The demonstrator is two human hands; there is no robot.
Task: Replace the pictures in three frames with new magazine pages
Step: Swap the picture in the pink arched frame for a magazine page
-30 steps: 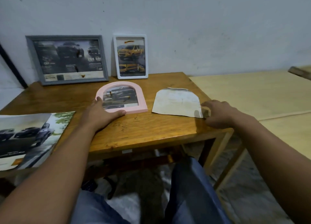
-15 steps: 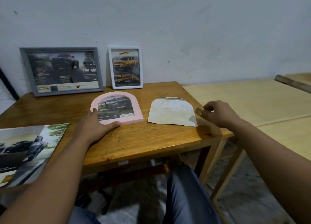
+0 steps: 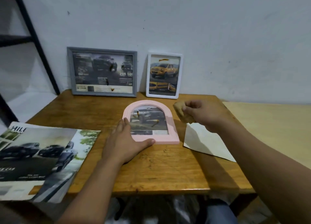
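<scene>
My right hand has lifted a brown pad, fingers pinching it, over the pink frame lying on the table; left hand rests flat, fingers spread, so wiping might shift it.

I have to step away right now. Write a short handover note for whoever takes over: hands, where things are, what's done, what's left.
Left hand: open, flat on the table, thumb and fingers against the pink arched frame's lower left corner.
Right hand: grips a tan cloth-like wad, raised beside the pink frame.
Grey frame and white frame lean against the wall, both showing car pages. Pink frame lies flat, a car page inside.
Arch-shaped paper lies right of the pink frame; magazine at the table's left edge.
Done: all three frames show pages.
Left, probably: wipe the pink frame, stand it up.
</scene>
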